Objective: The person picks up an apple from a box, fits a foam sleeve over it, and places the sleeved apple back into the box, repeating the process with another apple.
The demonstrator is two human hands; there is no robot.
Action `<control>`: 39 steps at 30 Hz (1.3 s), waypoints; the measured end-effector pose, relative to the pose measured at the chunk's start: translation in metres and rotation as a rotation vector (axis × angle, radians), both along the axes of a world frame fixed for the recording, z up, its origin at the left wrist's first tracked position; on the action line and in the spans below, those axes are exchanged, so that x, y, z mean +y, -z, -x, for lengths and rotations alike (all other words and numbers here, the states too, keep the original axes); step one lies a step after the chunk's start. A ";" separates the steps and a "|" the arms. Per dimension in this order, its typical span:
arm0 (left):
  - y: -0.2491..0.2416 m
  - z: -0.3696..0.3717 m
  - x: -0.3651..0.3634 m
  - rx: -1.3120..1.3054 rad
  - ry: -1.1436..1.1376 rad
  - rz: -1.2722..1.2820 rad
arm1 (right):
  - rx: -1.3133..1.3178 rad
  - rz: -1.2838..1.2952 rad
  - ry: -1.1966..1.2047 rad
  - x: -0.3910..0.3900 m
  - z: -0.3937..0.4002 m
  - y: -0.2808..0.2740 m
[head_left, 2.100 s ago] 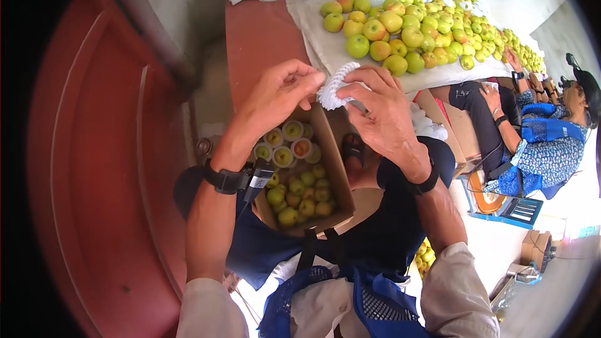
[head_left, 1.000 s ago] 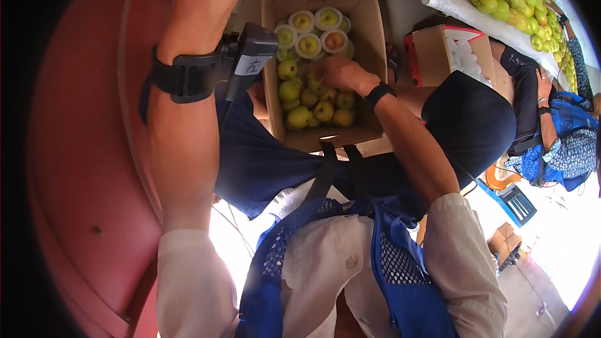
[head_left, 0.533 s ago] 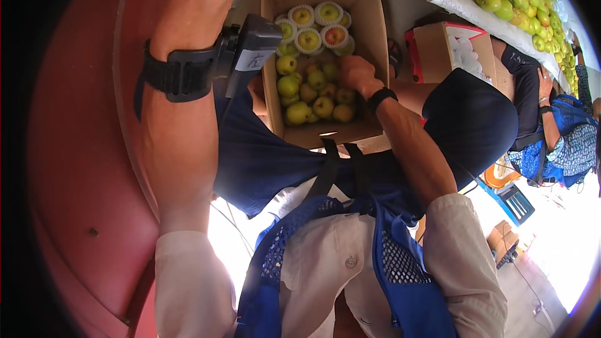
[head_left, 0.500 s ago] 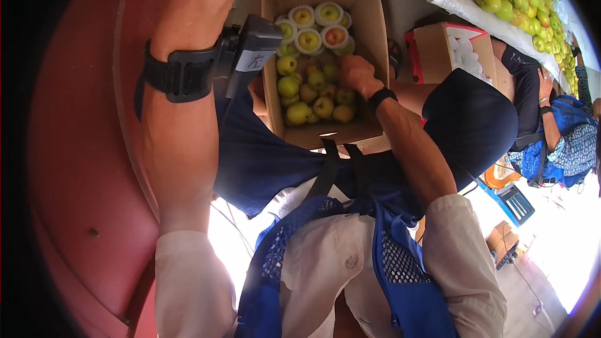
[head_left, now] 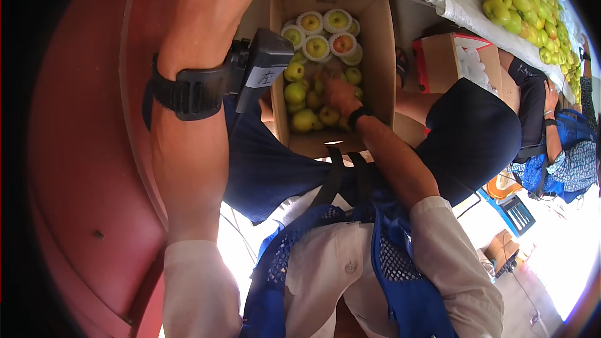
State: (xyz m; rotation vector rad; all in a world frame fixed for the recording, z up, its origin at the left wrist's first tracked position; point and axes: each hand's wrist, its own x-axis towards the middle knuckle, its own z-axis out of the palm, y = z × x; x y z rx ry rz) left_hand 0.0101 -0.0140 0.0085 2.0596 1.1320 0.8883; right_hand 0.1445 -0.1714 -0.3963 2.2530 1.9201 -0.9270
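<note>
My right hand [head_left: 339,92] is down inside a cardboard box [head_left: 382,56], among loose green apples [head_left: 304,120]. Its fingers are hidden or blurred, so whether it grips an apple does not show. Apples in white foam nets [head_left: 316,46] lie at the far end of the same box. My left arm reaches up past the box's left side, with a black device strapped on its wrist. The left hand itself is beyond the top edge of the frame.
Many apples [head_left: 496,11] lie on a white sheet [head_left: 451,1] at the upper right. Beside the box is a smaller red-edged carton [head_left: 438,62] holding white foam nets. Another person [head_left: 573,156] sits at the right. A red surface [head_left: 81,150] fills the left.
My right hand has moved left, from the box's right side toward the middle of the loose apples. The whole view has shifted slightly.
</note>
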 end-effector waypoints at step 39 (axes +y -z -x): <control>0.024 0.014 0.050 -0.074 -0.147 -0.080 | 2.336 0.298 0.424 0.020 -0.013 -0.215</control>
